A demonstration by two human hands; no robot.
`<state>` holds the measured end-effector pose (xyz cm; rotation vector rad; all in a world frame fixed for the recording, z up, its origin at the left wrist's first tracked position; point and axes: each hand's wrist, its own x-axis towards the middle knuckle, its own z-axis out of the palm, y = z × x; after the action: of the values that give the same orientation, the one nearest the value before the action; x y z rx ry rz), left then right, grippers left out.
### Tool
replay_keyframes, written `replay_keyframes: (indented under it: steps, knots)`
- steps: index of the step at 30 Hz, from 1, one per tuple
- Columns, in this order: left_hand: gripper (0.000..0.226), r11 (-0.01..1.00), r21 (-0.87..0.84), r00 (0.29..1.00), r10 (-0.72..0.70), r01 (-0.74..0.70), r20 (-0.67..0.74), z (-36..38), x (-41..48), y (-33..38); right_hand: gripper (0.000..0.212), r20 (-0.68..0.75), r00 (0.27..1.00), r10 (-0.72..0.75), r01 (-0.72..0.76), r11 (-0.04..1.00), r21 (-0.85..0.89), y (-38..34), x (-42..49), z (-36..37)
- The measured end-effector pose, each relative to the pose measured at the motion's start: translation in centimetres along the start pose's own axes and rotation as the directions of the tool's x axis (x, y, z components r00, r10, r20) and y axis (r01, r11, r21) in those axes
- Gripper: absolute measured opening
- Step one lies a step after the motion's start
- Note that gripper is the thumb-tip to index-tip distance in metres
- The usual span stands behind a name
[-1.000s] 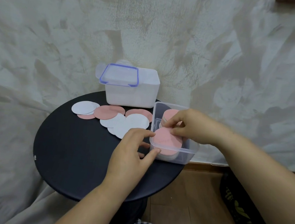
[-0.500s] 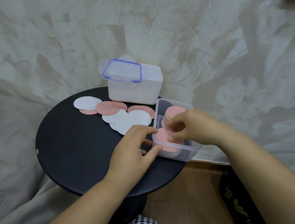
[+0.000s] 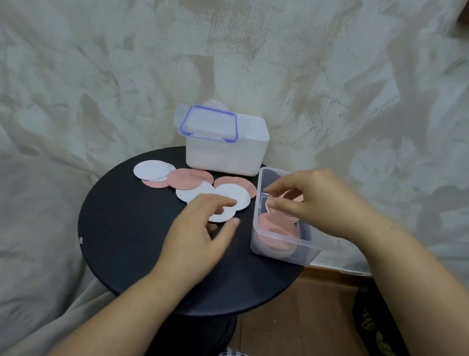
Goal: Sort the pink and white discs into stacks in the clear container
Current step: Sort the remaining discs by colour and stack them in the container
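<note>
The clear container [image 3: 279, 248] stands at the right edge of the round black table [image 3: 126, 233]. A stack of pink discs [image 3: 275, 227] lies in its near end, and more discs [image 3: 282, 212] lean at its far end. My right hand [image 3: 313, 203] hovers over the container with loosely curled fingers and its thumb on the leaning discs; nothing is pinched. Loose pink discs [image 3: 188, 178] and white discs [image 3: 153, 170] overlap in a row on the table. My left hand [image 3: 201, 231] reaches over the nearest white disc [image 3: 221, 217] with fingers spread, touching it.
A white tub [image 3: 226, 156] stands at the table's back against the draped cloth, with a clear blue-rimmed lid [image 3: 208, 124] lying on it. Wooden floor and a dark bag [image 3: 383, 341] are at lower right. Checked fabric shows at the bottom edge.
My right hand let go of the pink disc on the near stack and moved back over the container's far end. My left hand left the container's front corner and went left to the white disc.
</note>
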<state>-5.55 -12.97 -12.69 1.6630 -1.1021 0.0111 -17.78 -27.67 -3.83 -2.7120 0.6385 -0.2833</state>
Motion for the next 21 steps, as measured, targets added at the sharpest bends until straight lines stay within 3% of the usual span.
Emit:
replay_keyframes:
  steps: [3, 8, 11, 15, 18, 21]
  knots:
    - [0.022, 0.99, 0.134, 0.997, -0.041, 0.049, -0.06, -2.9, 2.3, -1.5, 0.017, -0.064, 0.996, -0.055, 0.063, 0.99, 0.13, -2.6, 0.3, 0.7]
    - [0.033, 0.878, 0.474, 0.989, -0.123, 0.066, 0.088, -6.2, 6.0, -6.4, 0.023, -0.043, 0.991, -0.127, 0.133, 0.96, 0.247, -7.0, 1.7, 4.8]
    - [0.046, 0.812, 0.57, 0.951, -0.263, 0.127, 0.163, -7.0, 7.0, -8.4, 0.045, 0.022, 0.994, -0.111, 0.106, 0.98, 0.169, -8.4, 3.1, 8.4]
    - [0.058, 0.699, 0.702, 0.88, -0.413, 0.141, 0.235, -8.0, 7.6, -10.4, 0.063, 0.064, 0.987, 0.149, -0.152, 0.987, 0.055, -7.5, 4.3, 11.7]
    - [0.054, 0.714, 0.697, 0.876, -0.377, 0.068, 0.301, -8.5, 7.3, -10.1, 0.066, 0.063, 0.972, 0.225, -0.22, 0.972, -0.079, -6.6, 4.5, 12.6]
    - [0.046, 0.773, 0.633, 0.907, -0.298, 0.046, 0.299, -9.0, 6.0, -9.6, 0.058, 0.088, 0.986, 0.142, -0.132, 0.985, -0.109, -6.5, 3.8, 12.6]
